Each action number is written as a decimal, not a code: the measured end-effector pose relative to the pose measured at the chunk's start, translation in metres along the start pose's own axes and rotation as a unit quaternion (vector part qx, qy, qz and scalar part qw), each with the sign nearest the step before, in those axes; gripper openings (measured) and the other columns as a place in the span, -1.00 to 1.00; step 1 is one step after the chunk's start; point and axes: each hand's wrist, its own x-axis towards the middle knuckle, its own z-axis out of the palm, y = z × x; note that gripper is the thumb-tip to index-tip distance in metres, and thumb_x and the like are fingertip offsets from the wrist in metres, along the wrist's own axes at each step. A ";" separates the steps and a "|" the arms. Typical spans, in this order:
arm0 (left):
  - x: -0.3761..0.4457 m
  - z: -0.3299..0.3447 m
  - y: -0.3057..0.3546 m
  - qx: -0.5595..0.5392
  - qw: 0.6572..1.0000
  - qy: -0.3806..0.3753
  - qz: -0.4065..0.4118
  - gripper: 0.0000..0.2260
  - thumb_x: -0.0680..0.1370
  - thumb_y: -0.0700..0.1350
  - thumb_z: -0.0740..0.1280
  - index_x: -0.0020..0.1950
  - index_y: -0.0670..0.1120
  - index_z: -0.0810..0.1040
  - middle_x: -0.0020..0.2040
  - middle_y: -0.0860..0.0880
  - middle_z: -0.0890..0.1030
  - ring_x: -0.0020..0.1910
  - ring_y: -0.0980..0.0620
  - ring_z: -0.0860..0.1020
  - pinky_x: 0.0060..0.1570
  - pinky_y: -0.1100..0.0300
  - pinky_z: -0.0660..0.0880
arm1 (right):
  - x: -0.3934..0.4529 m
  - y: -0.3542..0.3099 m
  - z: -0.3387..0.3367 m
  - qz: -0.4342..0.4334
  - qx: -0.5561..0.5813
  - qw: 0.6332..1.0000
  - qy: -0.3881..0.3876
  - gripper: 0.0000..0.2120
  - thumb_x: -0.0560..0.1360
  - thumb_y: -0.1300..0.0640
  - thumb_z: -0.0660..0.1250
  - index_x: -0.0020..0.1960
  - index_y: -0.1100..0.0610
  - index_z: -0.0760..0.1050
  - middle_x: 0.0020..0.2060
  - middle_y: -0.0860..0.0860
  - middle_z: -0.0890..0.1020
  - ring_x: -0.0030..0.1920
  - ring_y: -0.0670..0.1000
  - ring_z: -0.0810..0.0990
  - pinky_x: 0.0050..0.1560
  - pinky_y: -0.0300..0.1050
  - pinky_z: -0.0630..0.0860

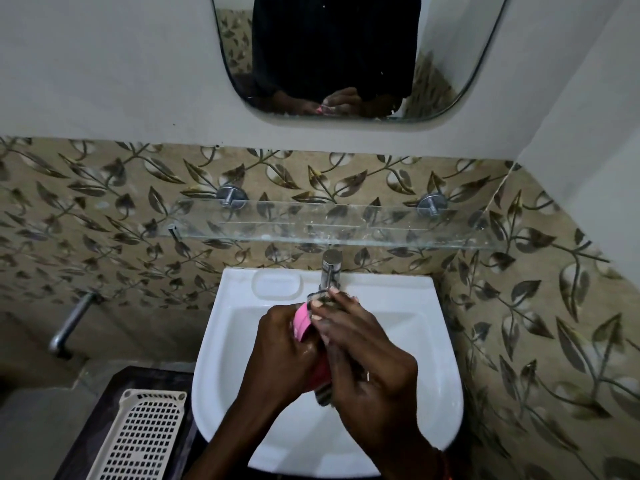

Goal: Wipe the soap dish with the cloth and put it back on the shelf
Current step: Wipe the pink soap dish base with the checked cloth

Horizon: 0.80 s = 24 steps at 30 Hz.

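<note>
Both hands work over the white ceramic wash basin [429, 368]. The left hand [277, 351] grips the pink plastic soap dish [302, 323], held on edge. The right hand [367, 362] presses the dark grey cloth [320, 298] against the dish, fingers curled round the fabric; a fold of cloth hangs below the palm. A chrome tap [331, 271] stands just behind the hands. The clear glass shelf [332, 221] is mounted on the leaf-patterned tiled wall [104, 209] above the tap. A cream perforated plastic basket [138, 438] lies left of the basin. A rounded mirror [485, 46] hangs above.
</note>
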 end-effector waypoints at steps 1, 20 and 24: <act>-0.001 -0.001 0.000 -0.002 1.000 -0.001 -0.020 -0.86 0.31 -0.01 0.24 -0.35 -0.05 0.50 -0.51 0.07 0.47 -0.44 0.20 0.39 -0.45 0.21 0.35 | -0.001 0.001 0.000 -0.036 -0.015 0.999 -0.020 -0.71 0.42 0.53 0.40 0.07 0.31 0.70 0.16 0.07 0.70 0.36 0.09 0.57 0.36 0.22 0.48; -0.003 0.002 -0.004 0.039 0.999 -0.015 0.008 -0.88 0.38 -0.13 0.27 -0.37 -0.01 0.46 -0.48 0.11 0.45 -0.41 0.21 0.35 -0.43 0.21 0.32 | -0.001 0.005 -0.006 -0.018 0.000 1.000 -0.012 -0.78 0.43 0.47 0.38 -0.01 0.28 0.71 0.05 0.06 0.72 0.29 0.09 0.61 0.33 0.12 0.49; -0.004 -0.002 -0.003 0.036 0.999 -0.033 0.019 -0.75 0.37 -0.31 0.29 -0.23 0.03 0.64 -0.39 0.07 0.66 -0.31 0.29 0.53 -0.46 0.16 0.50 | -0.005 0.008 -0.003 -0.085 -0.021 0.995 -0.046 -0.75 0.45 0.47 0.37 0.00 0.23 0.72 0.05 0.03 0.73 0.32 0.07 0.59 0.33 0.27 0.46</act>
